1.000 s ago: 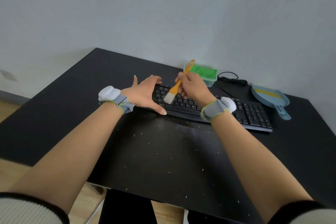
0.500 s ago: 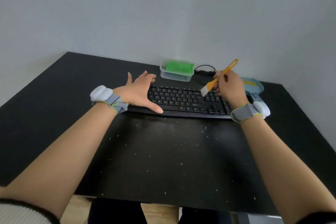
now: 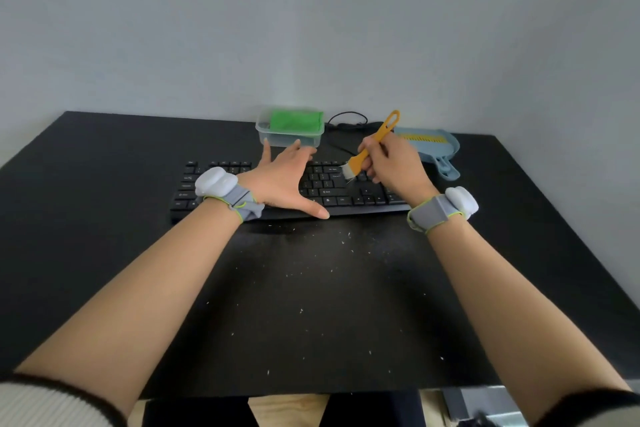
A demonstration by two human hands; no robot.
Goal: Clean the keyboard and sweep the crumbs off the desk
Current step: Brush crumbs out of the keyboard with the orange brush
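A black keyboard (image 3: 332, 189) lies across the far half of the black desk (image 3: 86, 218). My left hand (image 3: 284, 180) rests flat and spread on its middle, thumb at the front edge. My right hand (image 3: 394, 166) grips a small orange-handled brush (image 3: 372, 146), whose white bristles touch the keys right of centre. Several pale crumbs (image 3: 311, 270) are scattered over the desk in front of the keyboard, between my forearms.
A clear plastic tub holding a green cloth (image 3: 294, 123) stands behind the keyboard by the wall. A light blue dustpan (image 3: 436, 149) lies at the back right, partly behind my right hand. A black cable (image 3: 346, 120) coils between tub and dustpan.
My left hand has slid from the keyboard's left end to its middle. My right hand with the brush swept right along the keys. My head has turned, and the keyboard sits centred in view.
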